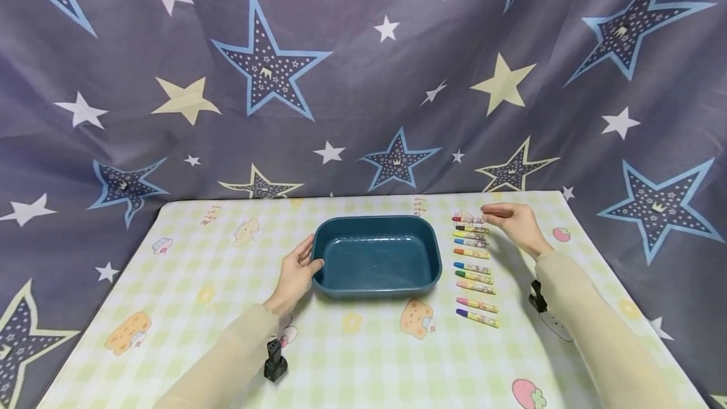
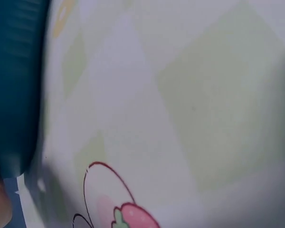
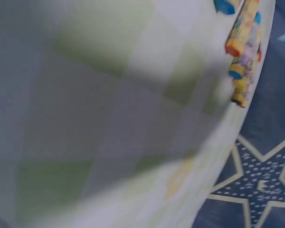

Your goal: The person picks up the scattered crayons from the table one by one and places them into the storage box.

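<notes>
A dark teal rectangular plastic tray (image 1: 375, 292) sits mid-table in the head view; its side wall (image 2: 14, 95) fills the left edge of the left wrist view. My left hand (image 1: 296, 272) grips the tray's left end, thumb over the rim and fingers along the outside. Right of the tray, several crayons in printed wrappers lie in a column. My right hand (image 1: 518, 226) is at the column's far end, fingers extended beside the red crayon (image 1: 468, 219). In the right wrist view, the orange crayon (image 3: 236, 45) and others still lie on the cloth; that hand is nearly all out of frame.
The table has a green-and-white checked cloth (image 1: 187, 283) with cartoon prints. Behind it hangs a dark curtain (image 1: 352, 81) with a star pattern. A purple crayon (image 1: 477, 318) lies nearest the table's front. Black wrist-camera mounts (image 1: 275, 361) sit on both sleeves.
</notes>
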`<state>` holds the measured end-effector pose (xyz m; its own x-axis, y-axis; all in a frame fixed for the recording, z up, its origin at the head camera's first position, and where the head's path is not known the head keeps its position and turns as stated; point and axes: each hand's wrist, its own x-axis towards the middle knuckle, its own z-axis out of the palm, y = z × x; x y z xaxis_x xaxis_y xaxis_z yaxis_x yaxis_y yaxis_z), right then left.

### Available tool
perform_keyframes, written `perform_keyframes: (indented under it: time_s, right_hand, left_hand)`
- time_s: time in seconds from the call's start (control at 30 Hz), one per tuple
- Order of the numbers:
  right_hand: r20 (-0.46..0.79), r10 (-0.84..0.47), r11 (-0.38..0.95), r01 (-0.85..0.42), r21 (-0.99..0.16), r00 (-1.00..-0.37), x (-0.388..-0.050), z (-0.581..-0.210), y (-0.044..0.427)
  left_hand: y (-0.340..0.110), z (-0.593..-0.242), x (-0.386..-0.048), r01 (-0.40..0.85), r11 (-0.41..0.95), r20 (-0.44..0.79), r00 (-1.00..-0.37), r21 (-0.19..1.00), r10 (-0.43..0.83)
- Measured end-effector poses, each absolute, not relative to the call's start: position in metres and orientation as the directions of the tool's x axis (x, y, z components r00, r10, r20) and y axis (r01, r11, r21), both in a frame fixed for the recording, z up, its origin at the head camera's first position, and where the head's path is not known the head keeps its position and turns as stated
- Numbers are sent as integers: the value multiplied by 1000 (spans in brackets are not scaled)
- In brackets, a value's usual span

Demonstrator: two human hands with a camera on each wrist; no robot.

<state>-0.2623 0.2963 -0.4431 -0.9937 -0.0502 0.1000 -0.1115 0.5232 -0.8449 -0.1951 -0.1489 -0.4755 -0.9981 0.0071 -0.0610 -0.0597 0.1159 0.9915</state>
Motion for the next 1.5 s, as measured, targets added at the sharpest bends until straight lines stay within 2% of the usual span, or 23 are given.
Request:
perform_keyframes:
  time_s: [0.17,0.53,0.8,0.97,1.13,1.5]
  right_hand:
    - [67,-62,479,-89,-873,-996,-282,-456,299]
    - [4,-78,524,-44,-850,-997,-302,-472,303]
    - [-64,-137,558,-24,-830,-989,-309,-484,305]
    - [-44,-152,575,-52,-816,-987,-315,-487,302]
    - [3,-159,657,-108,-746,-987,-317,-488,298]
    - [62,-96,714,-113,-691,-993,-319,-493,296]
  left_hand:
    - [-148,-475,-196,-71,128,-70,-997,989,-13]
    - [-148,-476,-194,-78,136,-78,-997,988,-11]
    - [-146,-477,-190,-90,119,-86,-996,989,-33]
    - [-148,-477,-193,-82,117,-78,-996,990,-37]
    - [-149,-478,-194,-79,124,-75,-997,989,-35]
    - [-148,-479,-195,-83,111,-80,-996,990,-38]
